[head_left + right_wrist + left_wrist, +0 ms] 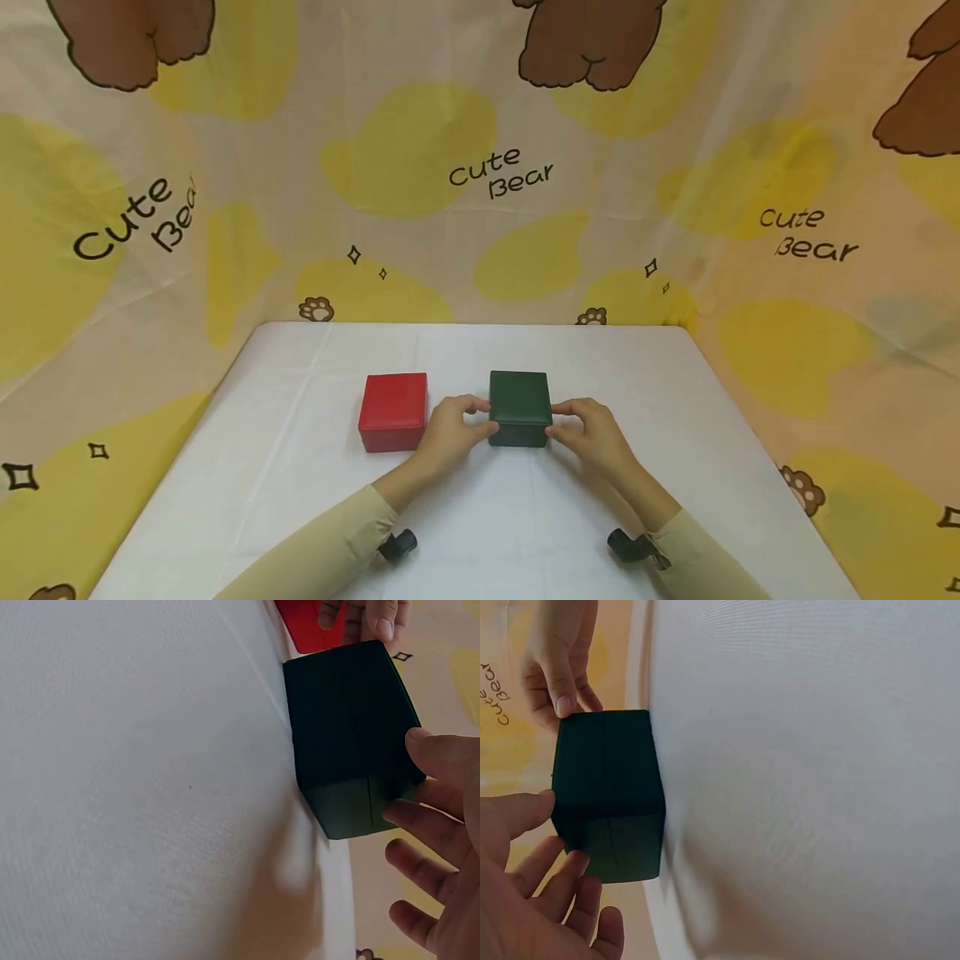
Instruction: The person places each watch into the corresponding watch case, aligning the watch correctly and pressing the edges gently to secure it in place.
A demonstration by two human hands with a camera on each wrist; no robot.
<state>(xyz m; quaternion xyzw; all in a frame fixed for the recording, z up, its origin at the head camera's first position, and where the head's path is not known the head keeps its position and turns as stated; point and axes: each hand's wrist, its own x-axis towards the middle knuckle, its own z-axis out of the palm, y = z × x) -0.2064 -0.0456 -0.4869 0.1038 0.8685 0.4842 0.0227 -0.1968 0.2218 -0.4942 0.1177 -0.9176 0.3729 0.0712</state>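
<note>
A dark green box [519, 408] with its lid down sits on the white table, a little right of its middle. At its left side, my left hand [453, 429] holds it, the thumb at the near edge of the lid and the fingers along the side. My right hand [596, 429] grips the opposite side in the same way, its thumb [442, 754] at the lid's edge. Both hands and the green box [607, 765] also show in the left wrist view. Just left of my left hand stands a closed red box [393, 408].
The white table [300, 500] has its far edge behind the boxes. Fabric printed with bears and lettering [502, 175] hangs at the back and both sides. A black wrist camera [397, 546] shows under the left sleeve, another [628, 546] by the right sleeve.
</note>
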